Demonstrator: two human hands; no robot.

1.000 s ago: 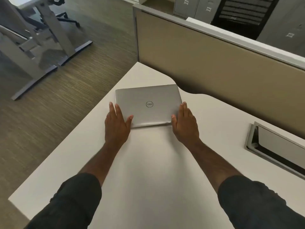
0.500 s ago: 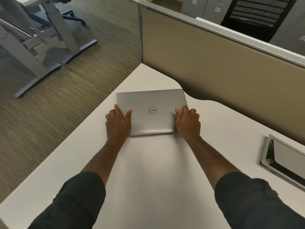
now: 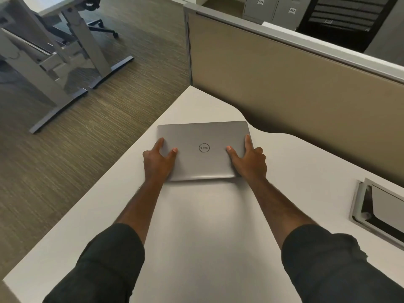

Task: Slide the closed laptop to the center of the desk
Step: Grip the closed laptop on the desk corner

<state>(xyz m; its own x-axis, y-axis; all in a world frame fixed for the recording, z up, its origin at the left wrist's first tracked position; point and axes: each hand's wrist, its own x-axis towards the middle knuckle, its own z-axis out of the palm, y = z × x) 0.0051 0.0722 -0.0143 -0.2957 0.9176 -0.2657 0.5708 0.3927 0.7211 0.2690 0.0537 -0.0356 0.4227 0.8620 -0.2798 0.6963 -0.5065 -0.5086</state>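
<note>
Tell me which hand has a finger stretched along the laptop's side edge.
The right hand: its index finger runs up the laptop's right edge. The left hand just splays over the lid's near-left corner.

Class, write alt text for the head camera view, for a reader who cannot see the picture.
Two bare hands, the left hand and right hand, rest on the near corners of a closed silver laptop lying flat near the far left corner of a white desk. A tan partition stands behind the desk, and a cable hatch sits at its right.
</note>
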